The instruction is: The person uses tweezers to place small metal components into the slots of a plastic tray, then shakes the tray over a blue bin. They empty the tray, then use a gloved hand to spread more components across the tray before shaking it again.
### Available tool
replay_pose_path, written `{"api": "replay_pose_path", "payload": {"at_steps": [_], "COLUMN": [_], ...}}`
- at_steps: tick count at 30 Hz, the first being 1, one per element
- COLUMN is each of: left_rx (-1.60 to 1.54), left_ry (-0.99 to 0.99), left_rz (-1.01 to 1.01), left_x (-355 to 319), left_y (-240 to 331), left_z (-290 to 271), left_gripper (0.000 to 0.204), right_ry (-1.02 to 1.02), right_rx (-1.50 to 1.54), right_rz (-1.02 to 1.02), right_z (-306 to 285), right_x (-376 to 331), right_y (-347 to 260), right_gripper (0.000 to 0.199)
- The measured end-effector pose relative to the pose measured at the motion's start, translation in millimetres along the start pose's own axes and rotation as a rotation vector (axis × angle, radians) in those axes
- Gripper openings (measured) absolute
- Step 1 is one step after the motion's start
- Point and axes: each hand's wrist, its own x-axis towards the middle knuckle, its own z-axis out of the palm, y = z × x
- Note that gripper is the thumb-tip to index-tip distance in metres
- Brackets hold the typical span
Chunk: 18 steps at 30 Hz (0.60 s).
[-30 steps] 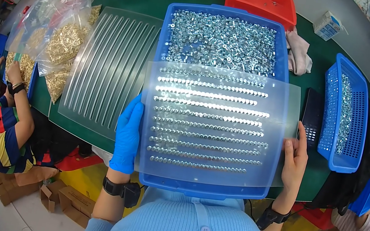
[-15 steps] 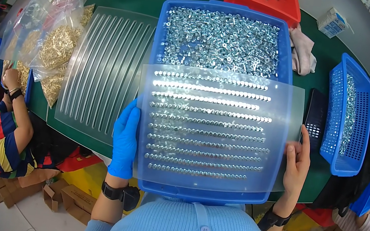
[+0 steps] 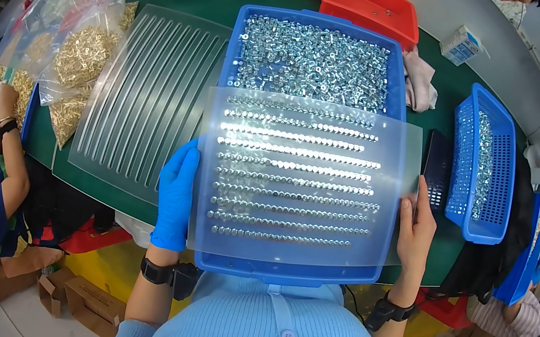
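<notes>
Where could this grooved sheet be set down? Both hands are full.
Bare green table shows between the blue tray and the blue basket, partly taken by a cloth and a dark pad. The left side is crowded: a ribbed clear tray and bags of brass parts.

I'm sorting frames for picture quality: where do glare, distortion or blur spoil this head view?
Head view: glare whitens the upper rows of small metal parts on the clear grooved sheet, held by the gloved left hand and bare right hand; fisheye bends the blue tray and green table edges; the corners are black; the centre stays sharp, the rim softer.
</notes>
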Motion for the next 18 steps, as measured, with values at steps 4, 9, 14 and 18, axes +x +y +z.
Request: {"api": "replay_pose_path", "payload": {"at_steps": [4, 9, 14, 18], "left_rx": [0.004, -0.001, -0.037, -0.075], "left_ry": [0.012, 0.008, -0.001, -0.003], "left_rz": [-0.01, 0.002, 0.0, 0.003], "left_x": [-2, -1, 2, 0], "left_y": [3, 1, -5, -6], "left_z": [1, 1, -2, -3], "left_gripper": [0.037, 0.037, 0.037, 0.037], "right_ry": [0.031, 0.149, 0.032, -0.177], "right_rx": [-0.038, -0.274, -0.257, -0.164], "right_rz": [-0.014, -0.22, -0.35, -0.514], "right_z": [0, -8, -18, 6], "right_x": [-1, 5, 14, 20], "right_y": [-2, -8, -52, -95], "right_gripper": [0.043, 0.033, 0.019, 0.016]}}
